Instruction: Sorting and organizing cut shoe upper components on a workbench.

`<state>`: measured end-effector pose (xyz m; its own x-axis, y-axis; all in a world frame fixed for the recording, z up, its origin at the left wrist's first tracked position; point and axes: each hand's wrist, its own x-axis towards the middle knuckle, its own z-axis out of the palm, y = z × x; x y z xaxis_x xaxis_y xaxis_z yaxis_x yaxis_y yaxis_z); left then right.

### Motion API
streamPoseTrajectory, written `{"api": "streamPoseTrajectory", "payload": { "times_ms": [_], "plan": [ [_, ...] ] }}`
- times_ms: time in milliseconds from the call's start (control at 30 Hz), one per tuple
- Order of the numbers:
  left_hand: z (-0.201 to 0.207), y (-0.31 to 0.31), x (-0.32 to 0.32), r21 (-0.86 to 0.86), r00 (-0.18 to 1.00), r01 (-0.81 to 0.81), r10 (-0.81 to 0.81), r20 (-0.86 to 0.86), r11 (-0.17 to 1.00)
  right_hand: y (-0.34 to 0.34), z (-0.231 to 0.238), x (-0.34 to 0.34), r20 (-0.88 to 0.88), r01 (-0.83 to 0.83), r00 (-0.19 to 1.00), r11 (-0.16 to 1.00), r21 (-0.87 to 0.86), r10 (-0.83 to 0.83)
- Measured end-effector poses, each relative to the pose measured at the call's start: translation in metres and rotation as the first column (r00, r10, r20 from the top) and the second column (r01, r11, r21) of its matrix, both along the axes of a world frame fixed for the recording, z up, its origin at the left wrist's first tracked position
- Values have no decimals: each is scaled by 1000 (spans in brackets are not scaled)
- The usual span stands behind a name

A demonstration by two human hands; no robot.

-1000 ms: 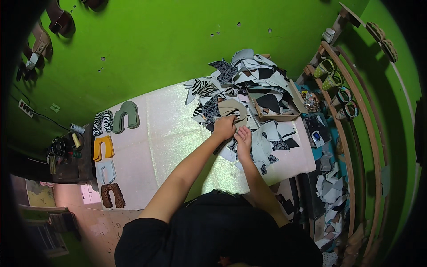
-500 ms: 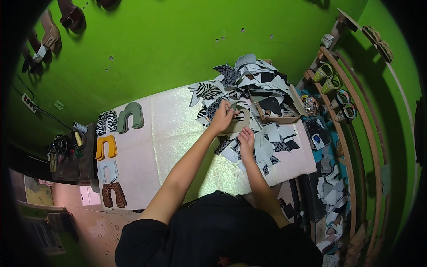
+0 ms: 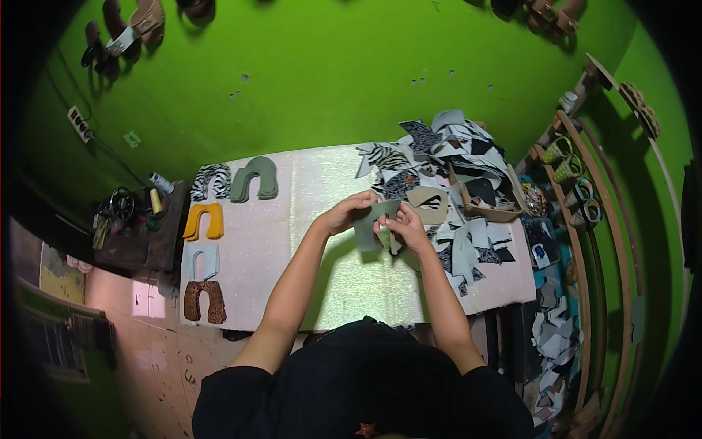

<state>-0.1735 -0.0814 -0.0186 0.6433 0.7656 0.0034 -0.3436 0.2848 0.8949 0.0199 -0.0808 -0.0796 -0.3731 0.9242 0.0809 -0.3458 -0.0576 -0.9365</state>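
Between my two hands, above the table, is a grey-green curved cutout piece (image 3: 367,233). My left hand (image 3: 346,215) pinches its upper left edge. My right hand (image 3: 409,228) grips its right side, the fingers partly hidden behind and around it. Just beyond my right hand a beige curved piece (image 3: 439,213) lies on a heap of scraps (image 3: 462,245) in grey, white, zebra and dark patterns. Over at the table's left stands a stack of green U-shaped pieces (image 3: 256,178), next to a zebra-patterned stack (image 3: 211,182).
Down the left edge run yellow (image 3: 203,222), pale blue (image 3: 200,261) and leopard-print (image 3: 205,303) U-shaped stacks. An open cardboard box (image 3: 488,212) of scraps stands at the back right. A wooden rack (image 3: 578,183) with sandals rises beyond it; a sewing machine (image 3: 121,208) is far left.
Both hands have drawn back from the scrap heap, toward the left. A grey-green piece is now held up between them. The whole view has shifted as my head turned.
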Motion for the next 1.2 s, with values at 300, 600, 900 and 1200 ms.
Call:
{"api": "streamPoseTrajectory", "payload": {
  "times_ms": [300,600,900,1200],
  "plan": [
    [8,-42,-106,13,904,-278,267,-334,960,-15,38,-83,128,-275,948,951,-138,293],
    [-71,-79,-177,-544,923,-159,319,214,824,-3,19,-168,228,-127,953,946,-299,200],
    [-98,-62,-258,-409,769,-635,492,-407,655,28,-47,-246,340,-55,922,932,-358,185],
    [-106,23,-342,112,464,-745,631,-622,658,113,-44,-338,631,184,742,974,134,-227]
  ]
}}
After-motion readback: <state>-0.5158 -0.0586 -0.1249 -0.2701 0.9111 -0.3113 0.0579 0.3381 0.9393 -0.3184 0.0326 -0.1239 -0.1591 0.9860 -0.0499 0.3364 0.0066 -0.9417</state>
